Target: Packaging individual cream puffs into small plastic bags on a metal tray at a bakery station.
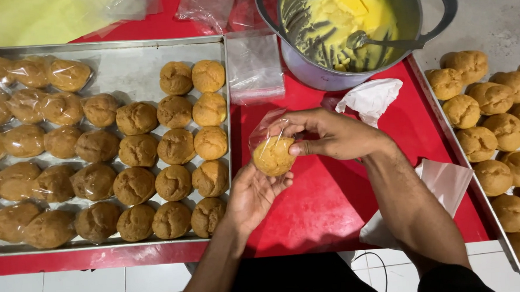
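A round golden-brown puff pastry (273, 156) sits inside a clear plastic bag (265, 128) over the red table. My left hand (251, 193) cups the bagged pastry from below, palm up. My right hand (329, 134) reaches in from the right and pinches the bag's top and side against the pastry. To the left, a metal tray (134, 70) holds rows of the same pastries, bare ones on its right side, bagged ones on its left.
A grey pot (348, 28) with yellow cream and a spoon stands at the back. A stack of clear bags (253, 64) lies beside it. A second tray of pastries (499, 130) is on the right. White tissues (372, 97) lie near my right forearm.
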